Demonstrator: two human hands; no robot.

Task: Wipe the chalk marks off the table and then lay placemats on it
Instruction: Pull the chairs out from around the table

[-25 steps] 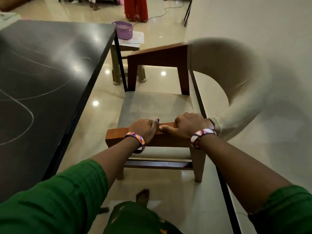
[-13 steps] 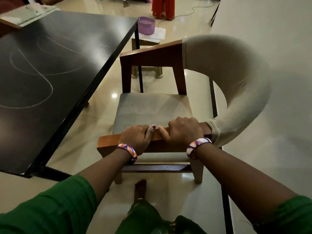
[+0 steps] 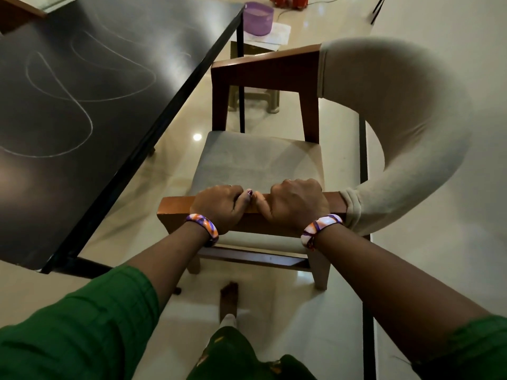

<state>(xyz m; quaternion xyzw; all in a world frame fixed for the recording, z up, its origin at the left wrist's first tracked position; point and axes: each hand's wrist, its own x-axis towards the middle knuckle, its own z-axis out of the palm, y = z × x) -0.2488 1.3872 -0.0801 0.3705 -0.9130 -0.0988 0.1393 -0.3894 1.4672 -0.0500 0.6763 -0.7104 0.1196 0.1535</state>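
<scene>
Both hands gripped the near wooden armrest [image 3: 175, 208] of the chair [image 3: 258, 160]. The left hand [image 3: 218, 207] and right hand [image 3: 297, 204] sat side by side, fingers clenched over the rail, thumbs nearly touching. The black table [image 3: 82, 105] stood left of the chair, apart from it, its top bearing looping white chalk marks [image 3: 82, 116]. A purple tub [image 3: 259, 19] sat on a stool beyond.

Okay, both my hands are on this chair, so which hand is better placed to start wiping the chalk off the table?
Probably the left hand. It grips the chair's wooden armrest on the side nearer the black table, where the chalk marks are. The right hand sits farther away. No cloth is visible.
</scene>
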